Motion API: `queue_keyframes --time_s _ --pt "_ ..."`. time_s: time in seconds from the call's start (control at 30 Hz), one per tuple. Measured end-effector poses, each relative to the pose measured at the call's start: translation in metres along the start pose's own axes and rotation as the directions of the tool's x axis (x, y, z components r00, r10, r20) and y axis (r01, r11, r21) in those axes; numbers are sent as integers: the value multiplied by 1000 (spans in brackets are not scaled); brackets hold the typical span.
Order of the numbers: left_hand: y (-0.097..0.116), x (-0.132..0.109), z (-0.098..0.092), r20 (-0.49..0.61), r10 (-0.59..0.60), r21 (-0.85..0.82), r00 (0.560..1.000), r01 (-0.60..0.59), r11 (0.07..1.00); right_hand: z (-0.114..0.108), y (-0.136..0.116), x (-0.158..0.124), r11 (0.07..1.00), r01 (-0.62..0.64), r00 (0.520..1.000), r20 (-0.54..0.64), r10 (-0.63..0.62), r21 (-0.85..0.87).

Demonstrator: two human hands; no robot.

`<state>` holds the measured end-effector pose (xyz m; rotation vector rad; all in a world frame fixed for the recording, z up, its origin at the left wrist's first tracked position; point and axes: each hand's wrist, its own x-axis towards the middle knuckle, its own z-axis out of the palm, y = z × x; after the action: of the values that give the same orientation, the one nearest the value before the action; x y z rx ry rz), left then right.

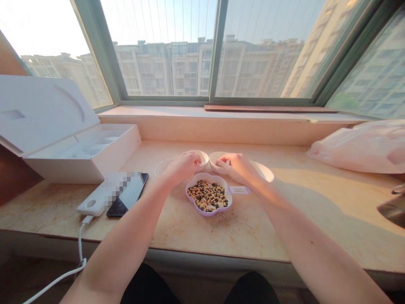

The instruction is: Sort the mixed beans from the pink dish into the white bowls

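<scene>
A purple-rimmed, flower-shaped bowl [193, 205] stands before me, filled with mixed tan, black and green beans [209, 194]. Just behind it, my left hand [186, 164] is over a white bowl [205, 157], its fingers bent together at the rim. My right hand [236, 164] reaches over a second white bowl [215, 157], thumb and fingers pinched together. Whatever either pinch holds is too small or hidden to make out. Two more white dishes show partly, a left dish [160, 169] beside my left wrist and a right dish [265, 171] behind my right wrist.
An open white box [117, 156] sits at the left. Nearer are a white power bank [91, 202] with a cable [80, 240] and a black phone [122, 204]. A plastic bag [363, 147] and a dark metallic object [394, 207] lie right. Windows rise behind the counter [202, 236].
</scene>
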<state>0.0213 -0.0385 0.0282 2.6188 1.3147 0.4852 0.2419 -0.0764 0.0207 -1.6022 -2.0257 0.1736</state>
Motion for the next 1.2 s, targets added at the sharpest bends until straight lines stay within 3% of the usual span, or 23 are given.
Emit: queue_keyframes --time_s 0.1,0.23,0.53,0.93,1.2 --pt "7 -4 2 168 101 -30 981 -97 995 -1 14 6 993 -91 994 -65 86 -79" --pt "15 -11 4 358 135 -46 924 -127 991 5 31 13 981 -140 990 -40 136 -136" --pt "33 -18 -7 563 50 117 825 -140 983 7 34 15 969 -195 981 -49 190 -149" --pt "49 -22 -11 541 -18 200 841 -108 974 3 23 11 967 -202 979 -30 199 -154" --pt "42 -20 -5 459 51 175 887 -147 973 5 23 9 977 -174 985 -30 172 -125"
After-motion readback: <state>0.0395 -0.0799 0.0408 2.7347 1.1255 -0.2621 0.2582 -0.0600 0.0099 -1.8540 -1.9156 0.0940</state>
